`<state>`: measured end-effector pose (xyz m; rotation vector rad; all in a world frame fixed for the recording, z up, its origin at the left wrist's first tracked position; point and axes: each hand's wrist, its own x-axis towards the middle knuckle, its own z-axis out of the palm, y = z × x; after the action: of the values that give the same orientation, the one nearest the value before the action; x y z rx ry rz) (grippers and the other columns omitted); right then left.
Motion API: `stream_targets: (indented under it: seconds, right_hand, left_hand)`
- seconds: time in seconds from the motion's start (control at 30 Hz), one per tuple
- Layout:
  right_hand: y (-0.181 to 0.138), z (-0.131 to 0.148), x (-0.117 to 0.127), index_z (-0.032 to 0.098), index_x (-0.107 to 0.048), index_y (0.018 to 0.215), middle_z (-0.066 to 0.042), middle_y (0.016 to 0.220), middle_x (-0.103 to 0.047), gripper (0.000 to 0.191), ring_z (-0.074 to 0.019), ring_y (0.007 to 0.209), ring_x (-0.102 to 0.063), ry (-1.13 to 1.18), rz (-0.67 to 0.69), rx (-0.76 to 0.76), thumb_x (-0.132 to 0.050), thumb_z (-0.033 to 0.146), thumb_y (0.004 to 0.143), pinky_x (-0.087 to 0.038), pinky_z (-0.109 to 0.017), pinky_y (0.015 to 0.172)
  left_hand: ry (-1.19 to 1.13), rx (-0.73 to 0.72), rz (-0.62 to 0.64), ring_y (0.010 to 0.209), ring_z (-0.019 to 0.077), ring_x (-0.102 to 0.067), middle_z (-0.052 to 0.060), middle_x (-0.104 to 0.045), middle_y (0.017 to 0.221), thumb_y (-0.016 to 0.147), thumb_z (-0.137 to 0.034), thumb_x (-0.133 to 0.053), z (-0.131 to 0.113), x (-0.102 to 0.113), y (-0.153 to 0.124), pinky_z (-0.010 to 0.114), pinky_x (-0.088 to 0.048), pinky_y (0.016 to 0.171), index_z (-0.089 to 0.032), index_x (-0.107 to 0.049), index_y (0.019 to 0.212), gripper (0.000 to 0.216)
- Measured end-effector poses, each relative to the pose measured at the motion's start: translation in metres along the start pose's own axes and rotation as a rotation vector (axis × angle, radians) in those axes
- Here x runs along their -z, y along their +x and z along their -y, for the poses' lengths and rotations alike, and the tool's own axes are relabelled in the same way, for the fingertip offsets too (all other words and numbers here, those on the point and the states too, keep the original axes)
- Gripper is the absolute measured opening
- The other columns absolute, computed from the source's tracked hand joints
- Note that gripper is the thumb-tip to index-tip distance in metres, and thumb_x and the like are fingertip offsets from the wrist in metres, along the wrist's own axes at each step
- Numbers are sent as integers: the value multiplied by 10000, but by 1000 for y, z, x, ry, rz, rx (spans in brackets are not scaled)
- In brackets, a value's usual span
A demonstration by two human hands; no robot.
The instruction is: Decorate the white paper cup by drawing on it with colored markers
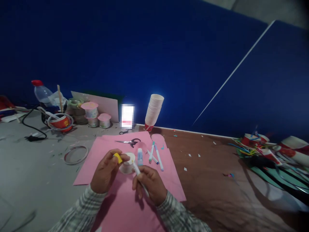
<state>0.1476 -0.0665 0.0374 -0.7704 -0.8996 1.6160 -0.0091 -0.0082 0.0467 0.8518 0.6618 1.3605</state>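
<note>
My left hand (106, 172) is closed on a small yellow cap (118, 157) and steadies a little white paper cup (127, 163) over the pink paper sheet (101, 164). My right hand (149, 183) grips a white marker pen (138, 172), its tip against the cup's side. Just beyond the cup stands a glue stick (140, 156). Three marker pens (155, 154) lie to its right, and black-handled scissors (129, 141) lie behind.
A tilted stack of white paper cups (154, 111) leans at the blue wall. Decorated cups (93, 114), a red bowl (60, 122), a bottle (41, 91) and a cable (31, 129) crowd the far left. A wire ring (75, 154) lies left. Paper scraps and red cups (267, 149) pile right.
</note>
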Motion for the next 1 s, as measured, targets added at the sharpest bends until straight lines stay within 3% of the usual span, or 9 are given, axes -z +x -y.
stream_targets:
  seconds: [0.13, 0.43, 0.7, 1.0]
  right_hand:
    - [-8, -3, -6, 151, -684, 966, -15, 547, -673, 236, -72, 288, -431, -7, 88, -74, -645, 255, 757, -322, -151, 316]
    - [-8, 2, -12, 165, -699, 968, 26, 509, -612, 220, -49, 291, -336, -40, 72, -84, -614, 194, 767, -241, -150, 312]
    - [-8, 1, -10, 180, -720, 860, 32, 492, -601, 151, -55, 289, -340, -50, 54, -86, -623, 199, 746, -253, -152, 313]
    - [-7, -5, -7, 181, -709, 856, 33, 478, -595, 138, -58, 283, -324, 7, 39, -74, -654, 199, 731, -249, -158, 308]
  left_hand:
    - [8, 46, 15, 572, 206, -616, 67, -706, 682, 592, -426, -721, 3, -4, -5, 315, -500, 514, -196, -600, 826, 349]
    - [107, 61, 6, 666, 226, -630, 72, -701, 681, 622, -477, -672, 7, -2, -10, 272, -483, 510, -207, -597, 840, 354]
    - [179, 4, 45, 689, 249, -635, 71, -697, 694, 655, -488, -634, 9, -3, -15, 339, -516, 578, -222, -600, 854, 335]
    - [473, -147, 90, 740, 279, -629, 88, -701, 796, 737, -479, -524, 10, -2, -19, 416, -531, 669, -229, -642, 827, 291]
